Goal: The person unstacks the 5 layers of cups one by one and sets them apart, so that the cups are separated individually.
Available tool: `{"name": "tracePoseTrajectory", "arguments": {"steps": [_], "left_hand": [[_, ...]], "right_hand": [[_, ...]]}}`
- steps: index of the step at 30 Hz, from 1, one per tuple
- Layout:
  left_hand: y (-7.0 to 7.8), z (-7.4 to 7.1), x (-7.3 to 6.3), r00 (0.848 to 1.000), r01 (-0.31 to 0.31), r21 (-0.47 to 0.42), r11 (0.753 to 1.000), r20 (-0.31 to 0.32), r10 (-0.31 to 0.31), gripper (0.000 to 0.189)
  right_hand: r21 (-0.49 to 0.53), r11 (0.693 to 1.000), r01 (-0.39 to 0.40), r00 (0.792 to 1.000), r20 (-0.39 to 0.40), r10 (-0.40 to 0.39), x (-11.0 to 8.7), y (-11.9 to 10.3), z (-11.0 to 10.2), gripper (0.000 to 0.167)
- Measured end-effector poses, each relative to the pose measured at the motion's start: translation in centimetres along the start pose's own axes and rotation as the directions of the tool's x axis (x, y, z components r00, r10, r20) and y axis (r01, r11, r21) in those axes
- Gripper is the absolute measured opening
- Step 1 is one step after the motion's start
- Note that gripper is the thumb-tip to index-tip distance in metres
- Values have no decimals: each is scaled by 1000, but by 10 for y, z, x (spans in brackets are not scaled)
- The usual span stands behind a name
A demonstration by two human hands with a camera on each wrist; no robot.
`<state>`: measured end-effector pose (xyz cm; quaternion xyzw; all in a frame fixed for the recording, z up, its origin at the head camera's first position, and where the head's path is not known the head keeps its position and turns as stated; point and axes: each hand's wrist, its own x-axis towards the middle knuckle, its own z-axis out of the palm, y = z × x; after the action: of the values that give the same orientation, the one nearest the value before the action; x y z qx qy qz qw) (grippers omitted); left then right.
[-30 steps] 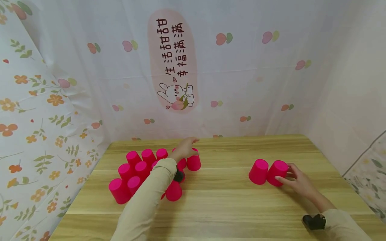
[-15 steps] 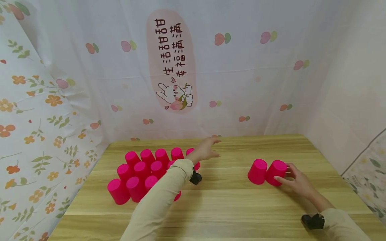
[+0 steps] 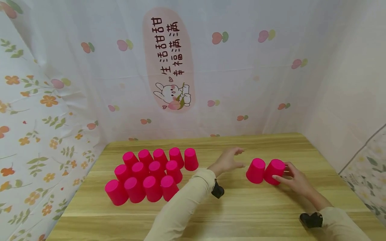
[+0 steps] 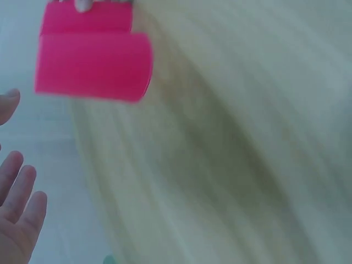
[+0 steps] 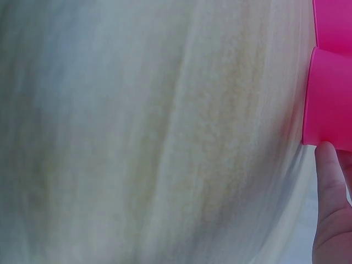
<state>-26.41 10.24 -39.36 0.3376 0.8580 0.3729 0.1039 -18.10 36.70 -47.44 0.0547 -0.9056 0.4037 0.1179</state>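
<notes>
Two bright pink cups stand upside down side by side on the right of the table in the head view. Around the right-hand cup (image 3: 274, 174) my right hand (image 3: 298, 183) holds its thumb and fingers; in the right wrist view the thumb (image 5: 330, 179) presses that cup's side. Just left of the other cup (image 3: 255, 171), my left hand (image 3: 226, 162) hovers with fingers spread and nothing in them. The left wrist view shows its fingers (image 4: 19, 190) straight, apart from the near cup (image 4: 93, 67).
Several more upside-down pink cups (image 3: 152, 190) stand in three rows on the left of the wood-grain table (image 3: 235, 214). A printed white curtain (image 3: 229, 80) hangs behind the table's back edge.
My left hand has moved right, from over the rows of cups to beside the two cups, staying open. The right hand keeps its hold on the same cup.
</notes>
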Motion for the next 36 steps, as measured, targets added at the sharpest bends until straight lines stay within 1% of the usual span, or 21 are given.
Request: {"name": "tracePoseTrajectory", "arguments": {"steps": [5,9,13,17,20,24,26,28,31,36], "left_hand": [[4,28,5,999,30,-106,994,-27,-33,54],[8,46,7,996,57,-150,987,-62,-67,59],[11,56,8,989,76,-174,982,-111,-97,60],[15,65,8,981,82,-208,975,-156,-116,56],[19,72,5,969,87,-238,967,-206,-138,51],[22,79,2,944,81,-257,963,-290,-157,45],[22,81,2,937,77,-260,963,-312,-159,43],[21,81,2,936,68,-253,965,-318,-149,43],[19,81,2,942,62,-260,964,-305,-143,44],[16,81,3,946,69,-288,955,-286,-155,44]], "right_hand": [[-11,1000,7,1000,-2,-7,1,2,1,45],[-13,1000,9,1000,-1,-9,2,3,2,44],[-7,1000,14,1000,4,-14,4,2,3,45],[-4,1000,21,1000,1,-21,4,1,2,46],[-7,1000,18,1000,1,-18,4,0,3,46],[-11,1000,11,1000,-1,-11,3,1,3,45],[-6,1000,8,1000,-3,-8,3,2,3,45],[-4,1000,9,1000,-5,-9,2,3,3,45],[-6,1000,6,1000,-11,-6,1,5,3,46],[-1,1000,7,1000,-9,-7,0,7,1,46]]}}
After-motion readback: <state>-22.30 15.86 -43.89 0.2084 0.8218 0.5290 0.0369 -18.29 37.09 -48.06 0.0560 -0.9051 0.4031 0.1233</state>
